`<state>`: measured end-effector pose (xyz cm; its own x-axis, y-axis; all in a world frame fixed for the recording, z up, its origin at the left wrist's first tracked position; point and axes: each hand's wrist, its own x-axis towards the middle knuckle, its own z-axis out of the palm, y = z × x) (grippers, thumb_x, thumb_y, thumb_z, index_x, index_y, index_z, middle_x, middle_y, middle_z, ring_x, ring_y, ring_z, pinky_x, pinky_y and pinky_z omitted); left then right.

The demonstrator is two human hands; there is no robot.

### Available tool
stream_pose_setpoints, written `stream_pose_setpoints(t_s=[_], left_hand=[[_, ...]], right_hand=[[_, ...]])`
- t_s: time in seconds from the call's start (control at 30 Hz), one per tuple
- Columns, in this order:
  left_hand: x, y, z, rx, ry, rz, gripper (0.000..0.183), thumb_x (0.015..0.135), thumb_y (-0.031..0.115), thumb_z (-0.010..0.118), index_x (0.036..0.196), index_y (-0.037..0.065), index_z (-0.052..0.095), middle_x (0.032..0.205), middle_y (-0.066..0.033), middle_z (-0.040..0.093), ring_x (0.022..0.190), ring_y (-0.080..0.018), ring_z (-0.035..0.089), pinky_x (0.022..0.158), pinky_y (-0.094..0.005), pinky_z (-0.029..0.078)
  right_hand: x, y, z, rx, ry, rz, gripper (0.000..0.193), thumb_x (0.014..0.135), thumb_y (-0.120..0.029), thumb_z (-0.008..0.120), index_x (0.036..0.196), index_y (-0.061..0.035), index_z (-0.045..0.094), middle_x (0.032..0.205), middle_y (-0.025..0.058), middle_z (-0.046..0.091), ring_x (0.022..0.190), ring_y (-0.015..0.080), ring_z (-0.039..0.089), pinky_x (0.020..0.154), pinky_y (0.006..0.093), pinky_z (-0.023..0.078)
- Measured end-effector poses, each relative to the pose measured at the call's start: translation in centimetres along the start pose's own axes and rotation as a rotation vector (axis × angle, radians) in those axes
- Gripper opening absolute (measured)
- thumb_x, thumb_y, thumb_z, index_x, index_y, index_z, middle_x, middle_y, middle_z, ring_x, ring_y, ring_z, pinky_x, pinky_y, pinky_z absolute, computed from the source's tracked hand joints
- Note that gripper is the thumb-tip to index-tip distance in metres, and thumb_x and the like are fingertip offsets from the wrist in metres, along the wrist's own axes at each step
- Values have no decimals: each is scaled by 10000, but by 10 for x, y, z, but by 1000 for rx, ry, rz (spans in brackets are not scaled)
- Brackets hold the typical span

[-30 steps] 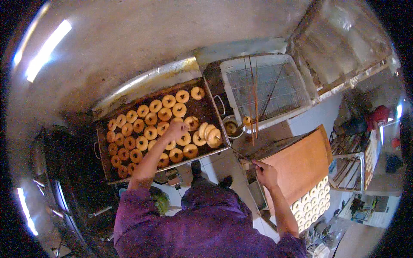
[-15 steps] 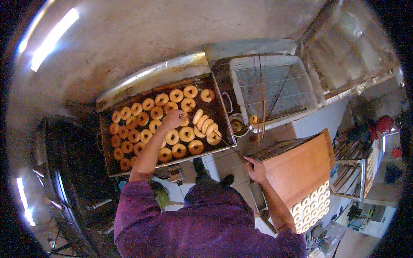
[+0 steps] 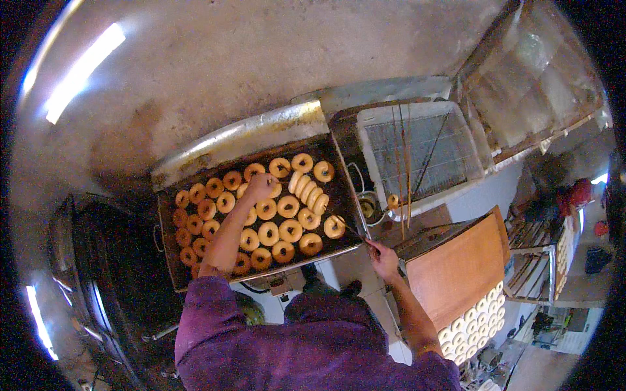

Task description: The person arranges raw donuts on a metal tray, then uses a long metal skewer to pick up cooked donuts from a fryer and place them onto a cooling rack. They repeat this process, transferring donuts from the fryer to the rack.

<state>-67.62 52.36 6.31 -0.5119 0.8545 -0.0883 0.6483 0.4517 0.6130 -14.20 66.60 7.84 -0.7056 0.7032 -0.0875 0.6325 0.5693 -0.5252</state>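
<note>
Ring doughnuts [image 3: 268, 233] fill much of a wide rectangular fryer pan [image 3: 359, 221], golden to brown on top. My left hand [image 3: 262, 187] is over the pan's middle among the far rows, its fingers closed; whatever they hold is hidden. By the pan's near right corner, my right hand [image 3: 385, 259] is closed round the end of a thin stick [image 3: 355, 232]. The stick slants over a single doughnut [image 3: 334, 226] toward a row of tilted doughnuts [image 3: 308, 193] standing face to face. That row lines up with the stick and looks threaded on it.
Right of the pan is a pale-rimmed tray with a wire rack [image 3: 424, 150], with upright sticks [image 3: 408, 169] at its front, one bearing a doughnut [image 3: 393, 201]. Pale dough rings [image 3: 473, 326] lie beside a brown board [image 3: 456, 267]. A person in red [image 3: 577, 199] is far right.
The view has tipped, so the pan sits lower in the picture. Both hands and the tilted row have moved slightly farther over the pan, exposing more of the doughnut under the stick.
</note>
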Motion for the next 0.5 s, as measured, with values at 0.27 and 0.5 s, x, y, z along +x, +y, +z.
stream_pose_setpoints(t_s=[0.27,0.5], left_hand=[[22,-7,-4,59,192,-101,225,902,209,645,954,12,739,952,-235,731,901,-419,696,843,-526,563],[58,-93,-26,-89,-46,-3,258,942,286,670,1060,77,764,992,-181,755,937,-344,727,859,-459,571]], right_hand=[[7,-84,-52,-189,-95,94,364,941,-211,604,1281,-278,713,946,169,748,745,407,707,680,524,582],[26,-22,-3,10,16,-52,442,915,-290,683,1357,-299,669,952,166,752,807,396,718,754,499,593]])
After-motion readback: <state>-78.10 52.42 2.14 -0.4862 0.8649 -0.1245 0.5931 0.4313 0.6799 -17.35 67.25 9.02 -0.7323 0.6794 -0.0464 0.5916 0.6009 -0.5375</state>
